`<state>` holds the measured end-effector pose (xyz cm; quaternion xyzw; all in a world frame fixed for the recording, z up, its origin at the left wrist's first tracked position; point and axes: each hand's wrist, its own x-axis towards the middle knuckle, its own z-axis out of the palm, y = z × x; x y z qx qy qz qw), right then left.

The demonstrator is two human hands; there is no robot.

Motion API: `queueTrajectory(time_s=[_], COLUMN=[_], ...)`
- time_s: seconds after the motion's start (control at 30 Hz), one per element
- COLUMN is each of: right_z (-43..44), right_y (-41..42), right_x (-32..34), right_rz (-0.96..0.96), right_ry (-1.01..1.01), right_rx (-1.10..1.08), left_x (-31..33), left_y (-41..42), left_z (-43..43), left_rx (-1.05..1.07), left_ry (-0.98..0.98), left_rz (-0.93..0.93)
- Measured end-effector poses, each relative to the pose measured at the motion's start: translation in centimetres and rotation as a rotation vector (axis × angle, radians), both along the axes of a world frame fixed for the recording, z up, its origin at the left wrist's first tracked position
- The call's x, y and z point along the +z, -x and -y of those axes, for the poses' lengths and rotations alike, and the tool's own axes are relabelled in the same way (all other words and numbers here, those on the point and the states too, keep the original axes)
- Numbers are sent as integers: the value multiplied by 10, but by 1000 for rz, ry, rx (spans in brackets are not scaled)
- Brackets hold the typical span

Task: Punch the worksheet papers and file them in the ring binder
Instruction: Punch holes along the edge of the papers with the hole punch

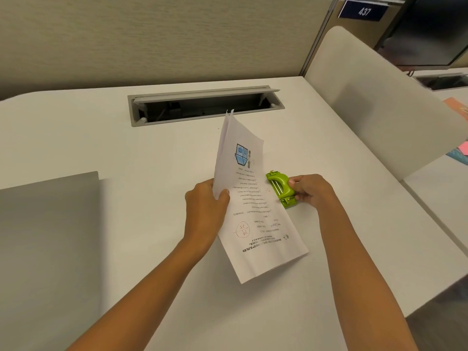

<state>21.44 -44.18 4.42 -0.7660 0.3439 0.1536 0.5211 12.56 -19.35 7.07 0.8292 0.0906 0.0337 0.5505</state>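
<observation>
The green hole punch (279, 188) sits on the white desk (152, 153), and the right long edge of the worksheet papers (253, 211) runs into its mouth. The right hand (310, 190) grips the punch from its right side, fingers curled round the body. Left of the punch, the left hand (206, 206) pinches the sheets' other long edge, thumb on top, holding that side up so the stack tilts; its far corner stands up off the desk and the near corner lies flat. The printed side faces up, with a red circled mark near the person's end.

Bare desk lies open on the near side of the punch, between the forearms, and also far to its left, up to the closed grey binder (48, 224) lying flat, well apart. Beyond the punch a long cable hatch (205, 105) is sunk into the desk, its lid propped open. To the punch's right, a pale divider (367, 110) rises along the desk edge. Behind the hatch stands a beige partition wall (152, 34); far right of it a blue sign (363, 11) reads 437. Past the divider, pink and teal sheets (459, 153) lie on a neighbouring desk.
</observation>
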Motion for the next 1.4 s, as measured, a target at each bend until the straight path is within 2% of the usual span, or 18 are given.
queueTrajectory(time_s=[0.6, 0.87, 1.13, 1.4], right_z=[1, 1, 0, -1], right_y=[-1, -1, 1, 2], right_x=[-1, 0, 1, 1], right_rz=[-3, -2, 2, 8], right_ry=[7, 2, 1, 6], right_rx=[11, 15, 12, 16], left_x=[-23, -37, -39, -44], left_y=[-2, 3, -4, -2], left_z=[1, -7, -4, -9], left_rx=[52, 105, 86, 124], left_ry=[122, 244, 191, 262], left_rz=[-69, -127, -137, -180])
